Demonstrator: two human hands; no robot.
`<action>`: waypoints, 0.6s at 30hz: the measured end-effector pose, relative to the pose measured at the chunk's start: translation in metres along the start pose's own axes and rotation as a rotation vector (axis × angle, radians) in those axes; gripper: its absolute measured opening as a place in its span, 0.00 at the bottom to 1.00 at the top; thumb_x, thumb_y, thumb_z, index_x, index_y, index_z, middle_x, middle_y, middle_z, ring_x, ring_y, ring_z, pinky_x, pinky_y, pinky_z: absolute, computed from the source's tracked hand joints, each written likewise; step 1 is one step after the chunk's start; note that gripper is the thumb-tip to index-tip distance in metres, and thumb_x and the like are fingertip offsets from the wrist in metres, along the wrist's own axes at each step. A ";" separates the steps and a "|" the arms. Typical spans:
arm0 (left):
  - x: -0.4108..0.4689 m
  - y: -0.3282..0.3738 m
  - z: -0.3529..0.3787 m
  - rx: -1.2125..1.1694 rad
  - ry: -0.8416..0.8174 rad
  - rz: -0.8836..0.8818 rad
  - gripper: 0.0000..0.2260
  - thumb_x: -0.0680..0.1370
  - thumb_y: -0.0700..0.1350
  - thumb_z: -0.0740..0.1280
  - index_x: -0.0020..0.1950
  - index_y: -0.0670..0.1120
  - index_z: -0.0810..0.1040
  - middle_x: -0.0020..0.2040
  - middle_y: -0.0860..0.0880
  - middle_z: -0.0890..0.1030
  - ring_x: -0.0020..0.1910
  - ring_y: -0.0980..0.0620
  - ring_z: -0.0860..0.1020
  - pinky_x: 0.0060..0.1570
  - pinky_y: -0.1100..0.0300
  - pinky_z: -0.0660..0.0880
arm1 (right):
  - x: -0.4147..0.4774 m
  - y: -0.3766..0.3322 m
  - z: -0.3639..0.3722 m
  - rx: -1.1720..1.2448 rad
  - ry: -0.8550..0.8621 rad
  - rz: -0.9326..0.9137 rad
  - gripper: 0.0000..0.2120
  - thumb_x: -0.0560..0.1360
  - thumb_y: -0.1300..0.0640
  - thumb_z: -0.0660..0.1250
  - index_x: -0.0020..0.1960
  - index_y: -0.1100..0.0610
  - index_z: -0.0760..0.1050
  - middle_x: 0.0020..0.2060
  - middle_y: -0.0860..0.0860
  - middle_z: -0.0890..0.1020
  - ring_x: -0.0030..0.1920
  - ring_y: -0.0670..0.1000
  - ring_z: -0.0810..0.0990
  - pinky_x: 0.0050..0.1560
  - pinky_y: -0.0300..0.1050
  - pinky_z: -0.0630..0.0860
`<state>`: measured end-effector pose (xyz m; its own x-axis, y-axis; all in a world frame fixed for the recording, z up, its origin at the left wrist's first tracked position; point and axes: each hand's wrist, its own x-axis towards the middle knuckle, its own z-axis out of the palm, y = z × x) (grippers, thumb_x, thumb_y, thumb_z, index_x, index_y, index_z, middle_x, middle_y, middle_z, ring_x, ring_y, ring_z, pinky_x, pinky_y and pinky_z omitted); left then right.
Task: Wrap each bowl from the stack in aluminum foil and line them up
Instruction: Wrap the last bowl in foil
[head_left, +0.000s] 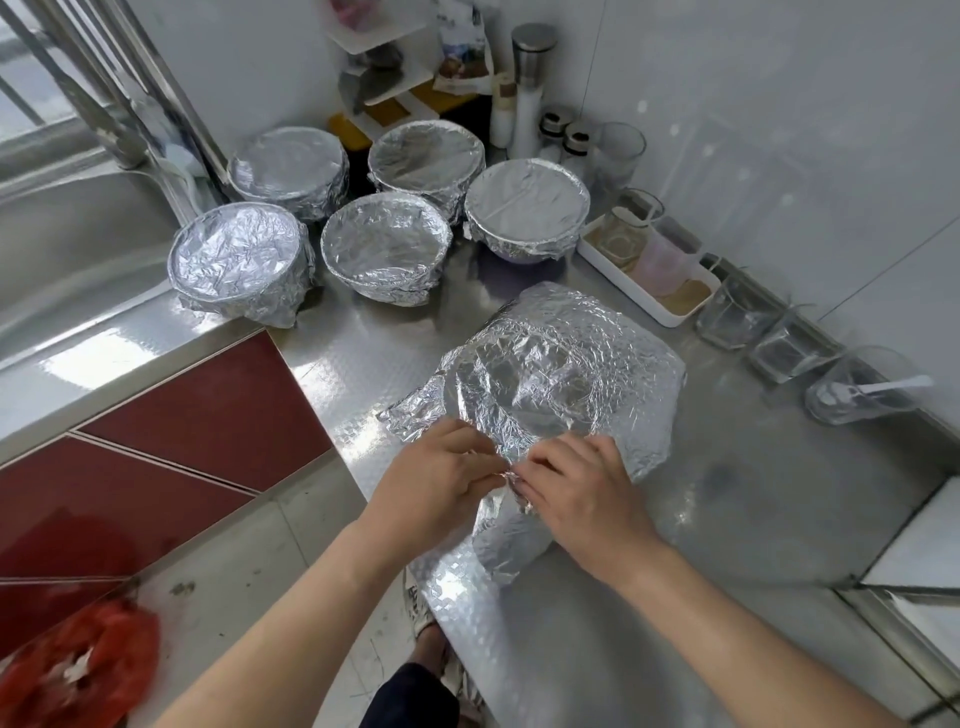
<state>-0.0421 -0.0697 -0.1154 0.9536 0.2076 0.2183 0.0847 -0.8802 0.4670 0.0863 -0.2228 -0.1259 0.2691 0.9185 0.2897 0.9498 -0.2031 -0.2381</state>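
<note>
A crumpled sheet of aluminum foil (561, 374) lies draped over a bowl on the steel counter (727, 519); the bowl itself is hidden under it. My left hand (441, 470) and my right hand (582, 491) meet at the sheet's near edge, both pinching the foil where it folds down. Several foil-wrapped bowls stand in two rows behind: one at the front left (240, 262), one beside it (385, 247), one at the right (527, 208), and two at the back (288, 169) (427, 156).
A sink (67, 244) lies to the left. A white tray (670, 306) with cups sits at the right, with glass jars (737, 317) along the wall. Bottles and a rack stand at the back. A red bag (78, 670) lies on the floor.
</note>
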 end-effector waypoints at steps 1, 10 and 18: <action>0.001 -0.001 0.001 0.016 0.007 0.001 0.13 0.77 0.53 0.63 0.48 0.50 0.86 0.44 0.54 0.82 0.44 0.50 0.78 0.40 0.60 0.75 | 0.000 0.001 0.001 -0.016 -0.002 -0.015 0.04 0.72 0.58 0.74 0.44 0.52 0.79 0.43 0.46 0.78 0.44 0.50 0.76 0.49 0.45 0.63; 0.007 -0.005 0.003 0.108 0.034 0.075 0.08 0.76 0.45 0.66 0.43 0.47 0.84 0.41 0.53 0.81 0.42 0.50 0.76 0.39 0.56 0.76 | 0.005 -0.011 0.010 -0.090 0.053 -0.023 0.13 0.77 0.64 0.54 0.45 0.58 0.78 0.39 0.52 0.76 0.39 0.54 0.73 0.43 0.47 0.70; -0.001 -0.014 -0.005 0.137 0.020 0.012 0.14 0.64 0.32 0.78 0.43 0.47 0.85 0.42 0.53 0.81 0.44 0.51 0.76 0.35 0.56 0.78 | 0.014 -0.008 0.005 -0.007 -0.026 -0.103 0.03 0.75 0.58 0.67 0.48 0.54 0.79 0.42 0.49 0.77 0.43 0.52 0.75 0.46 0.49 0.71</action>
<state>-0.0460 -0.0558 -0.1181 0.9489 0.2041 0.2408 0.1137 -0.9325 0.3427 0.0816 -0.2070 -0.1243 0.1655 0.9431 0.2883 0.9734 -0.1093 -0.2013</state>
